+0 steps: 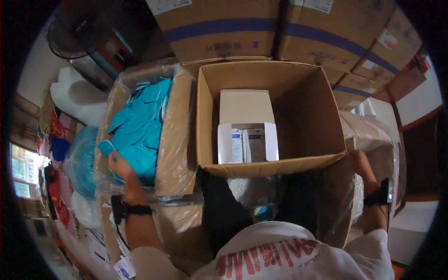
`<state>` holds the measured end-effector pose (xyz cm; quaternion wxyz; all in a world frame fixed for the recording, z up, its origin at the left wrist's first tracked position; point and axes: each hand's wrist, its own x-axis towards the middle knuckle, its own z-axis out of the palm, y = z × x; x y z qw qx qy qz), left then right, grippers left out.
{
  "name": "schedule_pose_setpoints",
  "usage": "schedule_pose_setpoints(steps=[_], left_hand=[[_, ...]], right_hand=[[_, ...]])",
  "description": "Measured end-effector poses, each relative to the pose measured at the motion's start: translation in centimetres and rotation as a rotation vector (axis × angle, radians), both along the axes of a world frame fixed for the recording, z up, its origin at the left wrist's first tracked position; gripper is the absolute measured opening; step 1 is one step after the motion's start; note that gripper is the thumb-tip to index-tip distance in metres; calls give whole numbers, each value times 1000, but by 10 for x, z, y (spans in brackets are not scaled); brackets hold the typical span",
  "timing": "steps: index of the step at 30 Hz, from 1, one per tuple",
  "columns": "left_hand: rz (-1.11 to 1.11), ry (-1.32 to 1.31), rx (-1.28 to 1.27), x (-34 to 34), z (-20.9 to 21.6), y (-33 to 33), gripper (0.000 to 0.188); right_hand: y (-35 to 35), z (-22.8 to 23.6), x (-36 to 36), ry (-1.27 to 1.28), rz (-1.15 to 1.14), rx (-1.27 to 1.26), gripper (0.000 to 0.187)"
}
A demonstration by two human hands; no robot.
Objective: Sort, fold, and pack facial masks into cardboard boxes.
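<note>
My left hand (pixel 121 167) is closed on a flat teal piece with a rounded end (pixel 105 147). It is at the near-left side of a plastic-lined carton (pixel 176 140), over a heap of similar teal pieces (pixel 140 126). My right hand (pixel 360 163) is by the near right corner of a large open carton (pixel 266 73), beside a plastic-covered carton (pixel 366 128); its fingers are mostly hidden. Inside the large carton a small white box (pixel 247 106) stands with its lid up. Printed flat packets (pixel 255 145) show inside it.
Sealed cartons with blue tape (pixel 224 30) are stacked behind the open carton. A fan (pixel 77 32) stands at the far left. Clear bags with teal contents (pixel 85 161) are left of the teal heap. My legs (pixel 221 205) are under the carton's near edge.
</note>
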<state>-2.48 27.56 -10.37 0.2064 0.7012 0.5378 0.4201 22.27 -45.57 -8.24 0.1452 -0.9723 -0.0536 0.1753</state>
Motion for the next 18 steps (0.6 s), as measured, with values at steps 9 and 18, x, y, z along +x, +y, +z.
schedule_pose_setpoints(steps=[9, 18], left_hand=[[-873, -65, -239, 70, 2, -236, 16], [-774, -65, -624, 27, -20, -250, 15]], right_hand=[[318, -188, 31, 125, 1012, -89, 13], [327, -391, 6, -233, 1233, 193, 17]])
